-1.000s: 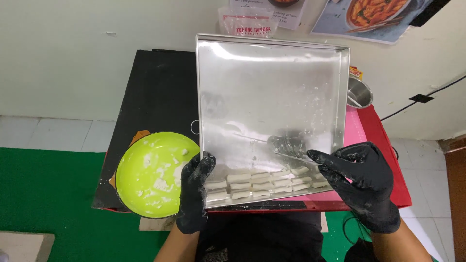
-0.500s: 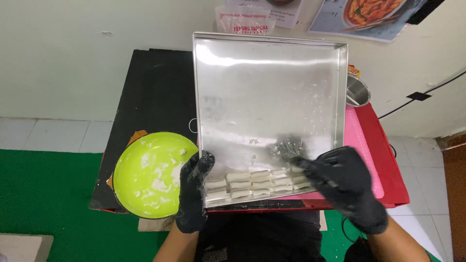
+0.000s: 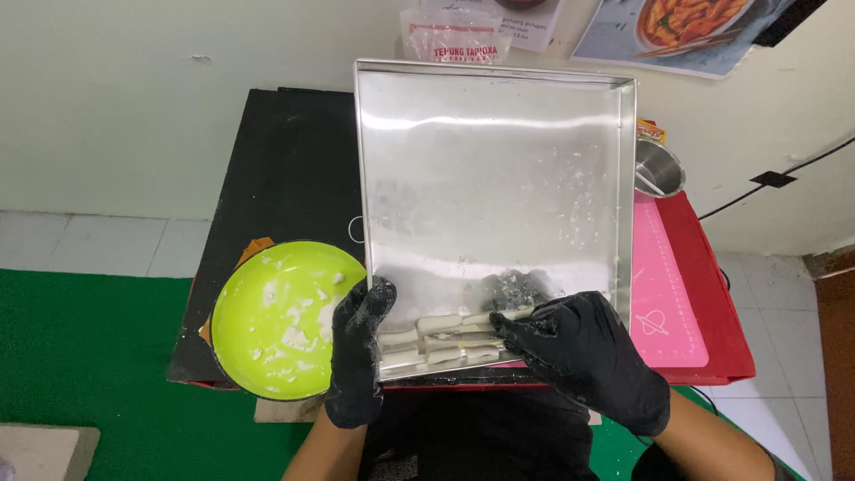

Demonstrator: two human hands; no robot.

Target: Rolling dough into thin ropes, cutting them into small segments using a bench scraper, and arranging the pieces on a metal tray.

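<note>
Left hand (image 3: pixel 358 352) grips near-left corner of steel tray (image 3: pixel 499 160), fingers closed on rim. Right hand (image 3: pixel 583 356), fingers curled, presses white dough strips (image 3: pixel 450 338) along tray's near edge. Step: packing strips together; next needs gentle, even push.

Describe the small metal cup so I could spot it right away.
Start at the big square metal tray on the black table. Just past its right rim, above the pink mat, stands the small metal cup. It is the only round, shiny thing there, unlike the lime-green bowl.

Cream wall (image 3: pixel 134 107), green floor mat (image 3: pixel 80 356)
</note>
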